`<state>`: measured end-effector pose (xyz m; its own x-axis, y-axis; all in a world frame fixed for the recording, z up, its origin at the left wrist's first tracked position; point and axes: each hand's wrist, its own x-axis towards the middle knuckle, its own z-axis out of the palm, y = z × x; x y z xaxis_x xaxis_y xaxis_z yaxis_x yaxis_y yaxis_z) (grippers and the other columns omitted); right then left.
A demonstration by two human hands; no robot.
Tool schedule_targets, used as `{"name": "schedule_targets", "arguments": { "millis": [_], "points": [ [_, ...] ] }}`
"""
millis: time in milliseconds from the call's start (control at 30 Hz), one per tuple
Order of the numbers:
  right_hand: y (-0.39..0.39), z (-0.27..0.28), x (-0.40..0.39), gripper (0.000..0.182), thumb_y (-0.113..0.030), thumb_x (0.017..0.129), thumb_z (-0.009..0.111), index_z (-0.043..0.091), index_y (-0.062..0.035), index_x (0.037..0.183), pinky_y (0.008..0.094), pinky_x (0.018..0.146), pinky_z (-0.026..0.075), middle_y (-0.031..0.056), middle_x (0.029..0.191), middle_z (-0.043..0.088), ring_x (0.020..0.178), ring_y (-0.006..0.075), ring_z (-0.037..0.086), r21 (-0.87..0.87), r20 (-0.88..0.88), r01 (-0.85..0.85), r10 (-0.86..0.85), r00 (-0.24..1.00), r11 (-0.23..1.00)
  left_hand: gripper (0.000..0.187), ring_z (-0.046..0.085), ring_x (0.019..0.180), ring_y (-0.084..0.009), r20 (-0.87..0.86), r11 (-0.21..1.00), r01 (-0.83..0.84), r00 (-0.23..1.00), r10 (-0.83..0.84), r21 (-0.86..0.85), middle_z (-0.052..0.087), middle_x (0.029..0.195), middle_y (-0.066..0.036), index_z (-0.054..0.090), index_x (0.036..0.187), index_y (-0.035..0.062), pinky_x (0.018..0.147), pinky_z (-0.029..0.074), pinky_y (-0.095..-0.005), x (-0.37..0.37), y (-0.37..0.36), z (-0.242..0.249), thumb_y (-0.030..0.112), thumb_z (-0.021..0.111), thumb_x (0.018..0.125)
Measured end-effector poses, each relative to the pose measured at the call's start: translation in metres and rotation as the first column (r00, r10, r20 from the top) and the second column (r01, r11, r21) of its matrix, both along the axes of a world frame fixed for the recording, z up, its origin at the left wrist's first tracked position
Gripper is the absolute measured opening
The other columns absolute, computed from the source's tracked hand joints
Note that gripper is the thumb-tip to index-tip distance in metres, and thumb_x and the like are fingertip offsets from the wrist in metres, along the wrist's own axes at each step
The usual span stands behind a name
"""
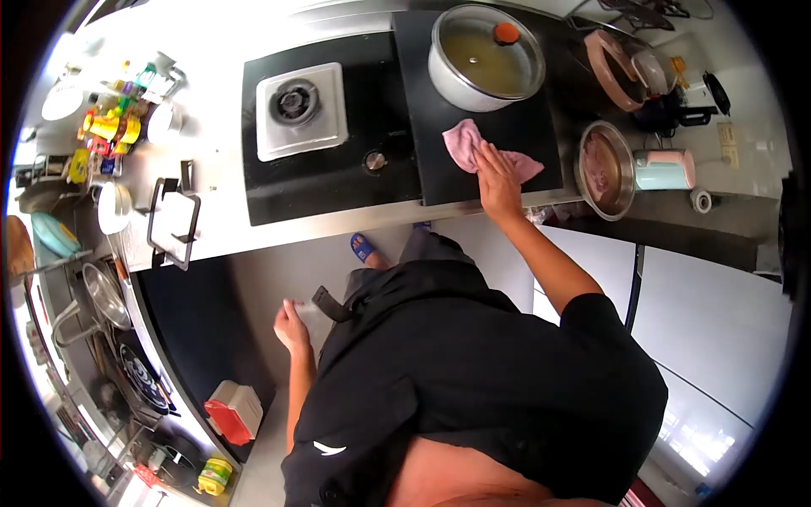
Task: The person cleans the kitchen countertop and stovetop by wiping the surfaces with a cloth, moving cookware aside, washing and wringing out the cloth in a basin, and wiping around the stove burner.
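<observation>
My right hand (498, 179) presses down on a pink cloth (462, 145), its fingers together over the cloth's middle. Beneath the cloth is the black right part of the stove top (439, 177). Just behind it stands a white pot (473, 100) with a glass lid and an orange knob (506, 34); yellowish liquid shows through the glass. My left hand (291, 328) hangs low by my side, away from the counter. Its fingers look curled, and whether anything is in them is hidden.
A bare burner (294, 103) on a white plate lies left of the cloth. A black pan support (175, 224) sits near the counter's left edge. A metal bowl (623, 173) with pinkish contents is to the right, beside a mint-coloured appliance (663, 170). Bottles (110, 128) crowd the far left.
</observation>
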<state>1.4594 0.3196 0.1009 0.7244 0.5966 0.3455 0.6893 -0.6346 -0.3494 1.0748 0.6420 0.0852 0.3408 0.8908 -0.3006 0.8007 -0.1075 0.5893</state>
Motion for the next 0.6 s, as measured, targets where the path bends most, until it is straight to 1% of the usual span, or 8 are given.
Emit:
{"name": "schedule_targets", "arguments": {
  "millis": [133, 200, 267, 300, 433, 467, 533, 600],
  "points": [
    [0.033, -0.006, -0.032, 0.031, -0.008, 0.095, 0.054, 0.062, 0.0002, 0.123, 0.0457, 0.109, 0.038, 0.0187, 0.137, 0.057, 0.127, 0.0373, 0.053, 0.048, 0.025, -0.075, 0.074, 0.997, 0.996, 0.047, 0.070, 0.077, -0.0290, -0.143, 0.976, -0.202, 0.972, 0.189, -0.083, 0.072, 0.082, -0.022, 0.074, 0.091, -0.0043, 0.075, 0.052, -0.0411, -0.116, -0.019, -0.090, 0.039, 0.055, 0.097],
    [0.053, -0.006, -0.048, 0.026, -0.007, 0.094, 0.055, 0.062, -0.0013, 0.118, 0.0455, 0.108, 0.038, 0.0174, 0.136, 0.058, 0.128, 0.0377, 0.052, 0.094, -0.007, -0.121, 0.122, 0.992, 0.988, 0.048, 0.070, 0.078, -0.0302, -0.256, 0.943, -0.286, 0.937, 0.237, -0.173, 0.071, 0.079, -0.023, 0.072, 0.085, -0.0054, 0.075, 0.051, -0.0434, -0.132, -0.027, -0.084, 0.039, 0.057, 0.095],
    [0.067, -0.003, -0.060, 0.023, -0.006, 0.094, 0.054, 0.063, -0.0020, 0.115, 0.0457, 0.106, 0.040, 0.0171, 0.132, 0.060, 0.126, 0.0363, 0.054, 0.133, -0.084, -0.120, 0.132, 0.988, 0.984, 0.048, 0.067, 0.070, -0.0296, -0.331, 0.950, -0.301, 0.908, 0.257, -0.088, 0.068, 0.073, -0.022, 0.068, 0.077, -0.0064, 0.071, 0.050, -0.0444, -0.172, -0.029, -0.120, 0.038, 0.060, 0.093],
    [0.073, -0.003, -0.063, 0.023, -0.005, 0.094, 0.053, 0.063, -0.0017, 0.114, 0.0453, 0.105, 0.041, 0.0172, 0.130, 0.061, 0.123, 0.0358, 0.055, 0.171, -0.096, -0.110, 0.128, 0.987, 0.979, 0.047, 0.065, 0.067, -0.0293, -0.266, 0.922, -0.388, 0.888, 0.375, 0.005, 0.067, 0.070, -0.021, 0.066, 0.073, -0.0067, 0.070, 0.050, -0.0442, -0.182, -0.033, -0.131, 0.036, 0.061, 0.092],
    [0.092, -0.007, -0.067, 0.025, -0.004, 0.098, 0.047, 0.061, 0.0011, 0.118, 0.0396, 0.099, 0.044, 0.0174, 0.118, 0.066, 0.109, 0.0336, 0.061, 0.290, -0.247, -0.001, 0.076, 0.966, 0.957, 0.044, 0.064, 0.065, -0.0281, -0.229, 0.834, -0.534, 0.836, 0.498, -0.138, 0.066, 0.068, -0.018, 0.069, 0.080, -0.0059, 0.068, 0.050, -0.0428, -0.187, -0.030, -0.109, 0.036, 0.061, 0.093],
    [0.099, -0.001, -0.067, 0.026, -0.008, 0.102, 0.044, 0.061, 0.0009, 0.120, 0.0360, 0.096, 0.046, 0.0137, 0.115, 0.067, 0.106, 0.0266, 0.062, 0.239, -0.332, 0.044, 0.039, 0.942, 0.970, 0.044, 0.064, 0.065, -0.0281, -0.223, 0.814, -0.565, 0.818, 0.530, -0.133, 0.066, 0.068, -0.018, 0.069, 0.080, -0.0059, 0.068, 0.050, -0.0428, -0.192, -0.033, -0.114, 0.036, 0.061, 0.093],
    [0.124, 0.014, -0.069, 0.028, -0.014, 0.105, 0.044, 0.059, 0.0008, 0.124, 0.0317, 0.095, 0.047, 0.0102, 0.117, 0.065, 0.108, 0.0203, 0.061, 0.426, -0.743, 0.253, 0.176, 0.646, 0.869, 0.043, 0.060, 0.061, -0.0251, -0.072, 0.783, -0.611, 0.791, 0.607, -0.119, 0.064, 0.064, -0.016, 0.069, 0.082, -0.0061, 0.066, 0.049, -0.0412, -0.204, -0.043, -0.137, 0.035, 0.061, 0.093],
    [0.154, 0.015, -0.072, 0.030, -0.018, 0.106, 0.045, 0.056, 0.0004, 0.128, 0.0281, 0.096, 0.047, 0.0074, 0.121, 0.062, 0.110, 0.0155, 0.060, 0.564, -0.824, 0.485, 0.415, 0.386, 0.668, 0.041, 0.061, 0.064, -0.0207, -0.041, 0.706, -0.685, 0.722, 0.691, -0.181, 0.066, 0.068, -0.014, 0.070, 0.084, -0.0056, 0.067, 0.050, -0.0386, -0.209, -0.057, -0.136, 0.033, 0.062, 0.094]
  ]
}}
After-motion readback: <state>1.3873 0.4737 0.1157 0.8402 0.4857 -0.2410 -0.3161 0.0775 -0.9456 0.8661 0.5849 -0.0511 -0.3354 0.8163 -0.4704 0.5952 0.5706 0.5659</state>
